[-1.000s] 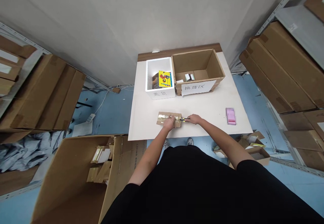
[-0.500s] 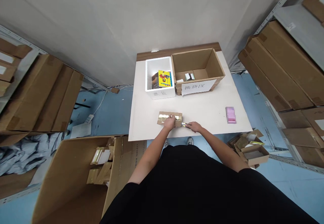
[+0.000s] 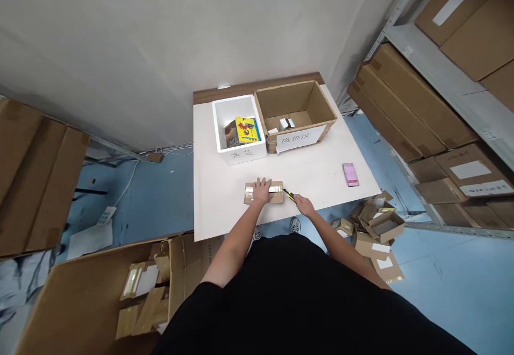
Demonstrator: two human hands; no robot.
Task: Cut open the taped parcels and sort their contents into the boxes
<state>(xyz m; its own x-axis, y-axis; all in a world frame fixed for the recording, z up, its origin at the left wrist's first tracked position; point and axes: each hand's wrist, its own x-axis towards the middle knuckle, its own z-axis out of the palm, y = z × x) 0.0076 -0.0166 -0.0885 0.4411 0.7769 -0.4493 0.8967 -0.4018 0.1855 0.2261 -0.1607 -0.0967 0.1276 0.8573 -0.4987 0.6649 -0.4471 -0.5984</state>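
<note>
A small flat cardboard parcel (image 3: 276, 193) sealed with shiny tape lies near the front edge of the white table (image 3: 225, 183). My left hand (image 3: 262, 189) lies flat on top of it, fingers stretched out. My right hand (image 3: 304, 204) is closed round a yellow-and-black utility knife (image 3: 289, 196), whose tip points at the parcel's right end.
At the back of the table stand a white foam box (image 3: 239, 151) holding a yellow packet and an open cardboard box (image 3: 297, 110) with a paper label. A pink item (image 3: 350, 174) lies at the right. Large cartons sit on the floor at left, small boxes at right, shelving beyond.
My right hand with the knife has drawn back from the parcel's top to just past its right end. My left hand has flattened out on the parcel. The camera has shifted right.
</note>
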